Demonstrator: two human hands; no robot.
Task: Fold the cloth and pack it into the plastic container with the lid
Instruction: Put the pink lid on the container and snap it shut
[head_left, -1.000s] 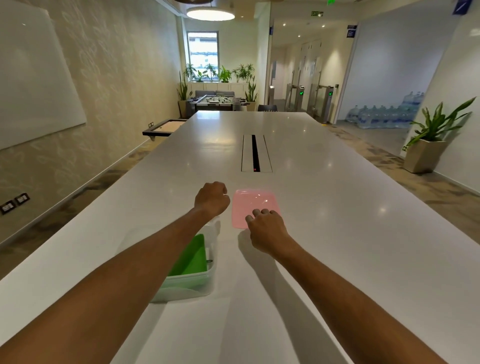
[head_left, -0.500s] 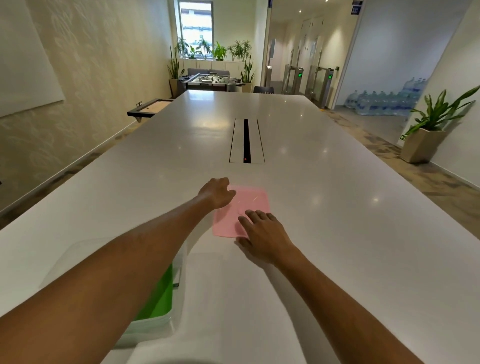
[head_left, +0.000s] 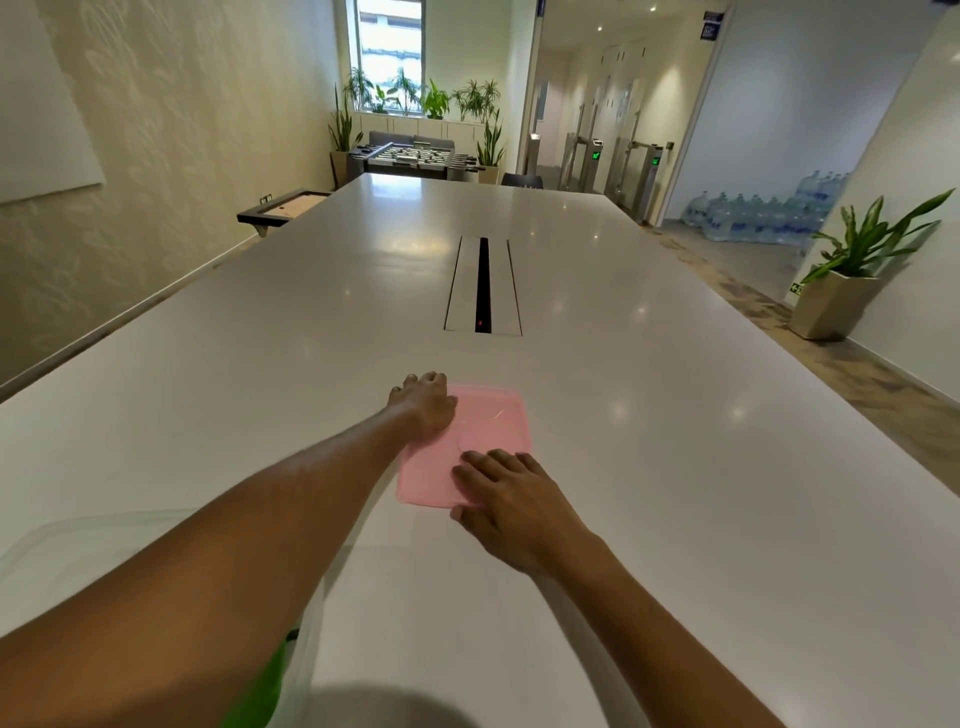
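Note:
A pink plastic lid (head_left: 488, 421) lies flat on the white table (head_left: 701, 467) in front of me. My left hand (head_left: 426, 402) rests on the lid's far left edge with the fingers curled over it. My right hand (head_left: 511, 499) lies on the near right corner, fingers on top and thumb at the near edge. The clear plastic container (head_left: 62, 540) stands at the lower left, mostly hidden under my left forearm. A strip of the green cloth (head_left: 260, 696) shows inside it.
A black cable slot (head_left: 483, 286) runs along the table's middle beyond the lid. A potted plant (head_left: 852, 280) stands on the floor to the right. A small side table (head_left: 283, 208) sits at the left wall, and a table-football game (head_left: 410, 156) stands past the far end.
My left hand has moved from beside the lid onto its left edge. The right hand's fingers have slid further onto the lid, which has turned slightly. My view has come closer.

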